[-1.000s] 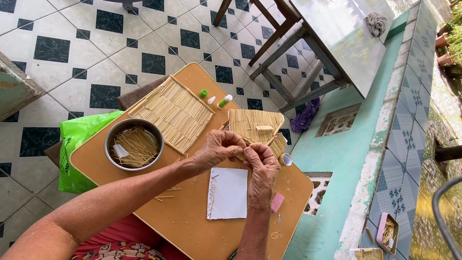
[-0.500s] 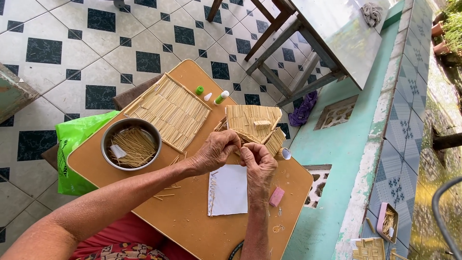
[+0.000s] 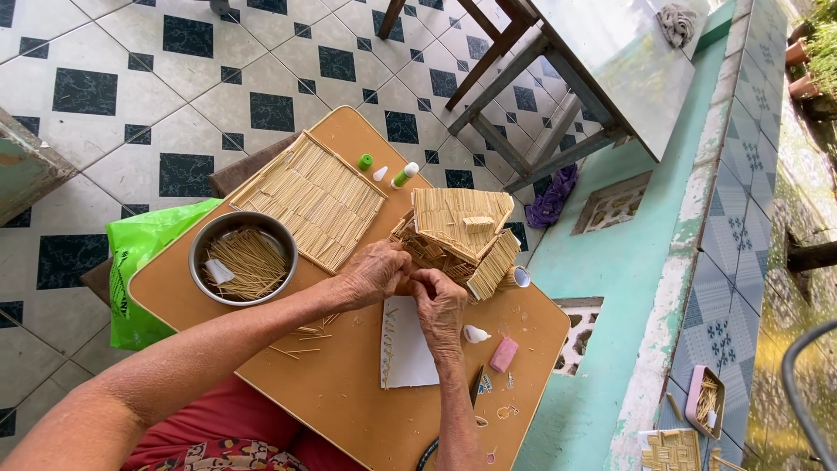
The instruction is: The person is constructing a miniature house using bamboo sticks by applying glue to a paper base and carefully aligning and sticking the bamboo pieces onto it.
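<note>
A small house model made of thin wooden sticks (image 3: 460, 235) stands on a brown wooden board (image 3: 349, 384). My left hand (image 3: 373, 272) and my right hand (image 3: 438, 305) meet at the model's near wall, fingertips pinched together against it; whatever they pinch is too small to see. A flat panel of glued sticks (image 3: 309, 199) lies left of the model. A metal bowl (image 3: 243, 258) holding loose sticks sits at the board's left. A white paper sheet (image 3: 406, 349) with a row of sticks lies under my right wrist.
A green-capped glue bottle (image 3: 403, 176), a green cap (image 3: 365, 161) and a white cone cap (image 3: 475, 334) lie on the board, with a pink eraser-like block (image 3: 503, 354). A green plastic bag (image 3: 144, 253) hangs at left. A metal table (image 3: 602, 70) stands beyond. Floor is tiled.
The hands stay pressed at the model's near wall, the fingers shifting only slightly. The camera view has drifted a little.
</note>
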